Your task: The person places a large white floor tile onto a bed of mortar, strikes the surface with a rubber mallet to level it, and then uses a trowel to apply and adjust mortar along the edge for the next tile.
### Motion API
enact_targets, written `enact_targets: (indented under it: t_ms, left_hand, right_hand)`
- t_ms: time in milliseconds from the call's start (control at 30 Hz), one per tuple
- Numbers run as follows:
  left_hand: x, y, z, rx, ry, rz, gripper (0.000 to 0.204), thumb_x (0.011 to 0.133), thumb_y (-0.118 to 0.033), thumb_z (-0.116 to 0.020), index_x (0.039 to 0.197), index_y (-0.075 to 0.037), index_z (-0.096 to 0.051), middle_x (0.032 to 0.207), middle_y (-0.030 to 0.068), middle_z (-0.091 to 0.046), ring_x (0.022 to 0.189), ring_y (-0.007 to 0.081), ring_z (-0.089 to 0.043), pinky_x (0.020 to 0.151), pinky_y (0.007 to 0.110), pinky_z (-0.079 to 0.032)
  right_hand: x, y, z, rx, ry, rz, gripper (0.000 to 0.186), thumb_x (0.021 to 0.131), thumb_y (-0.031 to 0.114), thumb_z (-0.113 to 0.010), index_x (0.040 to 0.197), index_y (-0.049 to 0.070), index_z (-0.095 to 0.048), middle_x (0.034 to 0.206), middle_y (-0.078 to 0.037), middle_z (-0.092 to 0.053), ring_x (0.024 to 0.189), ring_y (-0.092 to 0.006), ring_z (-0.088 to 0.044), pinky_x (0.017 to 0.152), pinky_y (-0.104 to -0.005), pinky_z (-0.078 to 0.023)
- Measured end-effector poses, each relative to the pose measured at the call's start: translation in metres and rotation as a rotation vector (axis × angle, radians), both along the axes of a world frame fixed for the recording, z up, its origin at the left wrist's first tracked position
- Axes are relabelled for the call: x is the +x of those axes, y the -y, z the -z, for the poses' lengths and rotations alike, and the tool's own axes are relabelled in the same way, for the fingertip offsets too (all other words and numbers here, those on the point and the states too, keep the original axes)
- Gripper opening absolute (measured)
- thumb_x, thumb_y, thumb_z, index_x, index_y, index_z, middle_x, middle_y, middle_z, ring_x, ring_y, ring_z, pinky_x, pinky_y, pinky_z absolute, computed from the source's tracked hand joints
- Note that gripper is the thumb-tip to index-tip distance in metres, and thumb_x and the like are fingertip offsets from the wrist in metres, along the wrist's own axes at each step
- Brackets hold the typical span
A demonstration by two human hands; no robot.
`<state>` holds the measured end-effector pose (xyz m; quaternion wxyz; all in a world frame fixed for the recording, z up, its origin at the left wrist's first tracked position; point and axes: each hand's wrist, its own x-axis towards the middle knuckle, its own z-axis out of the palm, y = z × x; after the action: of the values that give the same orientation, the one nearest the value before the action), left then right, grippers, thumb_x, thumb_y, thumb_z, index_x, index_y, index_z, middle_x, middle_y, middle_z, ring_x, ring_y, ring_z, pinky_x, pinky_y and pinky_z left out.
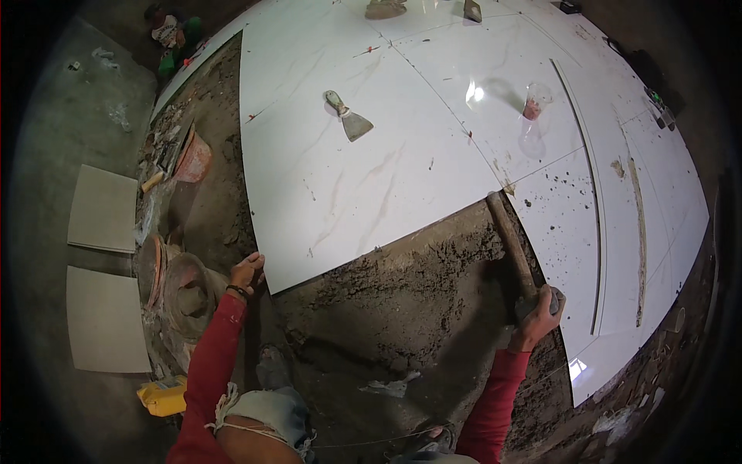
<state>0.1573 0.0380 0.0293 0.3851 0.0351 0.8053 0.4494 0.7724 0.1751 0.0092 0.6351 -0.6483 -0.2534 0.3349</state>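
Mallet-like tool (512, 241): handle tip at white tile's (309, 185) near right corner; long axis runs away from grip, slightly leftward.
Right hand (543, 309): nearer; wrapped around tool's head.
Left hand (246, 274): by tile's near left corner; grip indeterminable.
Bed (417, 267): rough, dark, nearside of tile.
Room: bucket (184, 271) left of tile; co-worker (170, 35) beyond, far left.
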Motion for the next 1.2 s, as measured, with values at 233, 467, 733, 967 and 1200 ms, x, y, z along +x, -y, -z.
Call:
enact_targets:
  t_ms: [233, 467, 733, 967, 1200]
  left_hand:
    - [-0.004, 0.006, 0.008, -0.027, -0.045, 0.012, 0.054, 0.089, -0.019, -0.077, 0.137, -0.003, -0.057, 0.093, 0.0006, -0.070, 0.065, 0.0111, -0.062, 0.054, 0.027, -0.048]
    - [0.005, -0.006, 0.000, 0.002, -0.037, 0.094, 0.041, 0.090, -0.015, -0.075, 0.126, -0.002, -0.063, 0.092, 0.0033, -0.071, 0.064, 0.0108, -0.061, 0.051, 0.028, -0.047]
    - [0.010, 0.001, 0.014, 0.164, 0.075, 0.044, 0.029, 0.090, -0.019, -0.075, 0.115, -0.006, -0.069, 0.085, -0.0019, -0.066, 0.070, 0.0070, -0.060, 0.062, 0.024, -0.051]
    - [0.023, 0.011, 0.000, 0.183, -0.108, 0.017, 0.039, 0.088, -0.025, -0.077, 0.119, -0.003, -0.068, 0.105, 0.0074, -0.071, 0.093, 0.0168, -0.068, 0.075, 0.033, -0.056]
    - [0.018, 0.011, 0.014, 0.196, 0.097, 0.022, 0.045, 0.087, -0.027, -0.078, 0.122, -0.002, -0.066, 0.111, 0.0084, -0.069, 0.094, 0.0189, -0.067, 0.079, 0.036, -0.056]
  right_hand:
    - [-0.007, 0.022, -0.012, 0.038, -0.025, -0.021, 0.014, 0.093, 0.014, -0.064, 0.094, 0.001, -0.059, 0.081, -0.002, -0.058, 0.071, -0.0093, -0.053, 0.067, -0.0247, -0.045]
    - [0.002, 0.022, 0.003, 0.085, 0.410, -0.032, 0.013, 0.095, 0.015, -0.065, 0.099, 0.003, -0.062, 0.081, -0.001, -0.060, 0.074, -0.0092, -0.057, 0.067, -0.0240, -0.048]
    - [0.027, 0.077, -0.134, 0.031, -0.098, -0.597, 0.024, 0.097, 0.029, -0.060, 0.106, 0.010, -0.049, 0.083, 0.004, -0.047, 0.068, -0.0060, -0.049, 0.058, -0.0211, -0.045]
    - [-0.075, 0.124, -0.188, -0.366, -0.053, -0.651, 0.019, 0.093, 0.028, -0.058, 0.098, 0.010, -0.055, 0.072, 0.001, -0.050, 0.054, -0.0104, -0.053, 0.044, -0.0252, -0.043]
    - [-0.148, 0.235, -0.054, -0.306, -0.136, -0.286, 0.027, 0.096, 0.032, -0.057, 0.094, 0.005, -0.059, 0.080, -0.002, -0.057, 0.067, -0.0167, -0.060, 0.056, -0.0322, -0.050]
